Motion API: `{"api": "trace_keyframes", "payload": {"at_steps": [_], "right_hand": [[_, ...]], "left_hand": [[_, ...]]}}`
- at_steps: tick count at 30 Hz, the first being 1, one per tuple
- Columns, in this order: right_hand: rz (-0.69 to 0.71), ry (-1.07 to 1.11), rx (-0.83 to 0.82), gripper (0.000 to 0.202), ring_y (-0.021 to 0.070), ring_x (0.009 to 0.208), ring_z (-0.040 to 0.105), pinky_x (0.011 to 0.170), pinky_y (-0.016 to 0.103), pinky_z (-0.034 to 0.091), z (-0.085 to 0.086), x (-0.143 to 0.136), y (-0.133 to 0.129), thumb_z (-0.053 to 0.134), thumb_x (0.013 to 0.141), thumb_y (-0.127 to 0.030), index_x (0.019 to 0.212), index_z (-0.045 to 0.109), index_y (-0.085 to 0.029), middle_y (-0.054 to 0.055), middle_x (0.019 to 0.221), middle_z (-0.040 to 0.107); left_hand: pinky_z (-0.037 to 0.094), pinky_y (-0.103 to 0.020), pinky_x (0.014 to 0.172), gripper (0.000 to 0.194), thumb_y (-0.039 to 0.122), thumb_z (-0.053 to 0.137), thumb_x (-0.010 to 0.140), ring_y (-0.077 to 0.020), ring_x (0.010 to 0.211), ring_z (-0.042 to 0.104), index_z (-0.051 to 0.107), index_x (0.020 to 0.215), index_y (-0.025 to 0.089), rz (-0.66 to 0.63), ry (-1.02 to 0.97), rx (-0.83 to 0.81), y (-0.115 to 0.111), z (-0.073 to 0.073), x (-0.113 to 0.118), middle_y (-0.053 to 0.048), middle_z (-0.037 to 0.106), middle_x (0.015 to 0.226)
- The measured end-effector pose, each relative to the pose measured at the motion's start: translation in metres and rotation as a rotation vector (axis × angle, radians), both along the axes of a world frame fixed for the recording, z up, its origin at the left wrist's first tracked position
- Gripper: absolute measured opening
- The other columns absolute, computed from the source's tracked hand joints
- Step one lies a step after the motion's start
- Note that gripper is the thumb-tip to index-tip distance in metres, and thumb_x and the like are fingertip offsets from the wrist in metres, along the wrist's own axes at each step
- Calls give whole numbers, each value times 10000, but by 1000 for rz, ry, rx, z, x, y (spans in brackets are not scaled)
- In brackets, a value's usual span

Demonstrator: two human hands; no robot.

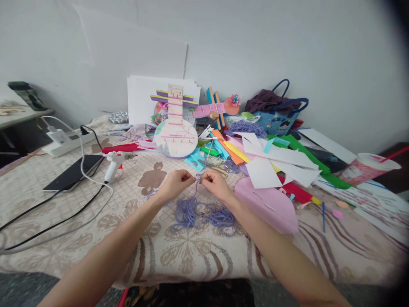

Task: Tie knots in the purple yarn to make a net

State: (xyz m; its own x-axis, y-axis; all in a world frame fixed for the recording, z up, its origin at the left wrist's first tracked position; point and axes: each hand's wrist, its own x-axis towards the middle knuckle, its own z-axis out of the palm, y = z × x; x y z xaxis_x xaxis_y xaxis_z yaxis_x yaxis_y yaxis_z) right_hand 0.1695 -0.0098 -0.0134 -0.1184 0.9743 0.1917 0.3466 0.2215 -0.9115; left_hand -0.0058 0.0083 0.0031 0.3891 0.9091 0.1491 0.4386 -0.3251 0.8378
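Both hands work at a short length of violet yarn (198, 175) above the cloth-covered desk (96, 209). The left hand (179, 183) and right hand (216, 183) are nearly closed, fingertips drawn to a fine pinch on the strand, one on either side of a small loop or crossing; whether a knot is formed cannot be told. The step appears to be close work on this crossing. Handling the strand at this point calls for a firm pinch on each side and light, even tension, lest the crossing slip or snag.

The held yarn lies between the fingertips, at 3 o'clock from the left hand and 9 o'clock from the right. Relative to the pair, a loose yarn heap (186, 213) lies at 7 o'clock and a second heap (222, 216) at 5 o'clock. A pink sheet (271, 211) lies at 4 o'clock, a white disc (175, 143) at 11 o'clock, and a glue gun (112, 166) near 9 o'clock.
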Motion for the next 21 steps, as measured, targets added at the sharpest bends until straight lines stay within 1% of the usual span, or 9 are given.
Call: {"api": "trace_keyframes", "payload": {"at_steps": [2, 4, 8, 10, 12, 15, 17, 19, 21], "right_hand": [[-39, 46, -1, 84, 79, 487, 358, 475, 214, 262, -3, -3, -1, 521, 640, -185, 566, 483, -172, -46, 520, 435], [-59, 174, -73, 93, 69, 458, 335, 448, 208, 241, -4, -6, -2, 527, 640, -201, 568, 474, -174, -56, 497, 406], [1, 518, -378, 180, 42, 370, 227, 384, 202, 122, -1, -10, -6, 575, 640, -267, 574, 430, -184, -96, 428, 287], [46, 621, -472, 225, 30, 360, 208, 380, 197, 93, 1, -12, -8, 610, 622, -272, 570, 411, -181, -104, 426, 270], [70, 668, -513, 249, 23, 360, 208, 379, 192, 85, 2, -12, -9, 631, 613, -272, 570, 405, -177, -105, 430, 274], [72, 682, -517, 248, 21, 363, 227, 374, 187, 87, 3, -13, -9, 643, 617, -291, 595, 427, -172, -100, 441, 302], [58, 686, -495, 234, 20, 360, 230, 369, 188, 88, 2, -12, -8, 649, 617, -296, 625, 451, -171, -103, 450, 303], [42, 683, -469, 224, 17, 357, 222, 366, 189, 90, 1, -11, -6, 652, 616, -288, 638, 463, -169, -105, 458, 298], [32, 674, -450, 223, 15, 357, 217, 363, 190, 93, 1, -10, -5, 651, 618, -280, 628, 457, -169, -106, 460, 292]], "left_hand": [[317, -198, 458, 252, 370, 558, 731, -94, 497, 441, 616, 663, 135, -44, -44, -30, -5, 4, 3, 16, 538, 539], [329, -200, 477, 220, 336, 550, 741, -95, 511, 452, 620, 677, 137, -65, -31, 12, -11, 7, 7, 13, 554, 557], [360, -223, 565, 136, 237, 525, 756, -116, 589, 504, 617, 688, 165, -31, 158, 269, -24, 6, 15, -8, 608, 650], [370, -235, 612, 126, 197, 505, 761, -131, 645, 531, 611, 697, 172, -33, 240, 378, -28, 3, 17, -23, 622, 705], [372, -243, 629, 135, 177, 487, 768, -140, 676, 543, 607, 705, 173, -47, 291, 431, -30, 2, 18, -34, 627, 734], [378, -243, 614, 149, 203, 482, 785, -140, 662, 548, 621, 738, 176, -67, 299, 393, -28, 8, 16, -34, 635, 736], [404, -241, 640, 170, 254, 482, 804, -141, 685, 564, 636, 816, 181, -96, 227, 325, -22, 14, 9, -33, 651, 770], [433, -246, 697, 222, 311, 482, 816, -149, 760, 587, 630, 920, 181, -104, 133, 265, -13, 20, -5, -45, 663, 860], [450, -258, 722, 281, 352, 495, 807, -164, 827, 596, 611, 991, 175, -65, 109, 220, -4, 24, -23, -65, 656, 947]]}}
